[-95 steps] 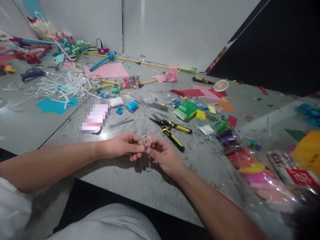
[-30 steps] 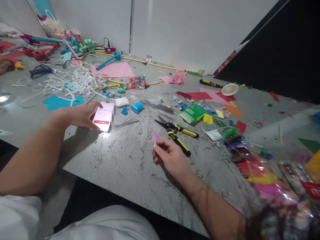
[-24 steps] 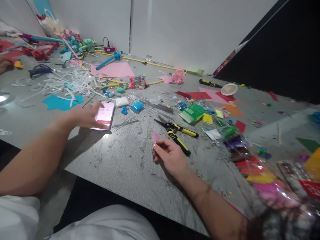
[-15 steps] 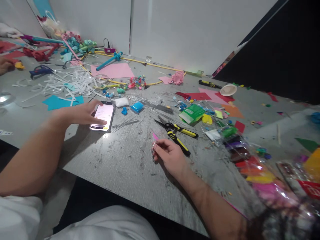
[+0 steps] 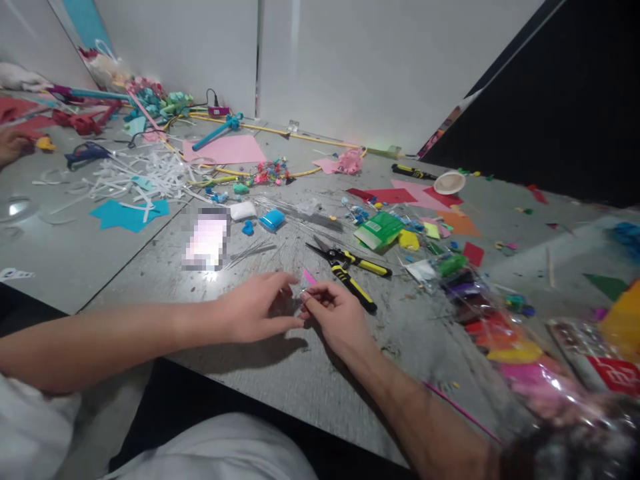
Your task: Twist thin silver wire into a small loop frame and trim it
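My right hand (image 5: 336,313) rests on the grey table (image 5: 270,373), its fingers pinched on a thin wire piece whose shape I cannot make out. My left hand (image 5: 257,308) lies beside it, fingers stretched out toward the right hand's fingertips and holding nothing. A small pink paper scrap (image 5: 309,277) lies just beyond the two hands. Yellow-and-black wire cutters (image 5: 350,267) lie just right of my right hand. A lit phone (image 5: 206,244) lies on the table to the upper left of my left hand.
Coloured paper, a green packet (image 5: 378,229), blue bits (image 5: 273,219) and a bundle of thin wires (image 5: 300,210) litter the table's middle. White paper strips (image 5: 145,175) lie at left. Clear bags of coloured material (image 5: 520,347) crowd the right. Another person's hand (image 5: 13,143) shows at far left.
My left hand has left the phone and swung right, back beside my right hand. The right hand has barely moved and stays pinched on the wire.
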Tool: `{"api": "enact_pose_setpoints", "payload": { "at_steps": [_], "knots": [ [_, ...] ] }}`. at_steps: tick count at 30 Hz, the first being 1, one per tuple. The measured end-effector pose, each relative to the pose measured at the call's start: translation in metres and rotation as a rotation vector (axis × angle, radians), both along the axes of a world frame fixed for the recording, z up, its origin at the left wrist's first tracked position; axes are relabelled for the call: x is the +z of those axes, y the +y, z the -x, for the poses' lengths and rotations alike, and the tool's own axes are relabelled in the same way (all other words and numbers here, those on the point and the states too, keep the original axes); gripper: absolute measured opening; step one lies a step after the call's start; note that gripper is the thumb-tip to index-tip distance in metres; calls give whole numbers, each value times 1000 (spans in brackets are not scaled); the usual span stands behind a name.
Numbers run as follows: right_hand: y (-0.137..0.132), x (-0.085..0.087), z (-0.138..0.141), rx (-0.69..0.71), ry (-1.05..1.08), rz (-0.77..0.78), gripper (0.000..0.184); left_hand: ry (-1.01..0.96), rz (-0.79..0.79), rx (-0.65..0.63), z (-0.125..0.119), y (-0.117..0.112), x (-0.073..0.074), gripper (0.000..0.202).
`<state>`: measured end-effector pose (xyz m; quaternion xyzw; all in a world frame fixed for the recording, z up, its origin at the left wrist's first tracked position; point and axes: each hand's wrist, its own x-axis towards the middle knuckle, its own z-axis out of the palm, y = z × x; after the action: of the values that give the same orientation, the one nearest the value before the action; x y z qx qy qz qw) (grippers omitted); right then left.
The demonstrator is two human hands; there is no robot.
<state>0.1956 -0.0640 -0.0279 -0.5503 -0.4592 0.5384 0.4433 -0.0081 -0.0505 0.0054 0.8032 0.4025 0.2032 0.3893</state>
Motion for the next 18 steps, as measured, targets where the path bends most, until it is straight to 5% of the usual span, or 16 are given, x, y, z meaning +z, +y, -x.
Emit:
{"api": "enact_pose_setpoints", "payload": {
  "at_steps": [4, 13, 18],
  "knots": [
    [0, 0, -1, -11, 5, -18, 42, -83, 114, 35, -17, 1, -11, 23],
    [2, 1, 2, -34, 146, 45, 50, -327, 316, 153, -10, 14, -35, 47],
    [-2, 1, 1, 26, 77, -11, 36, -249, 242, 108, -7, 10, -29, 31]
  ]
}}
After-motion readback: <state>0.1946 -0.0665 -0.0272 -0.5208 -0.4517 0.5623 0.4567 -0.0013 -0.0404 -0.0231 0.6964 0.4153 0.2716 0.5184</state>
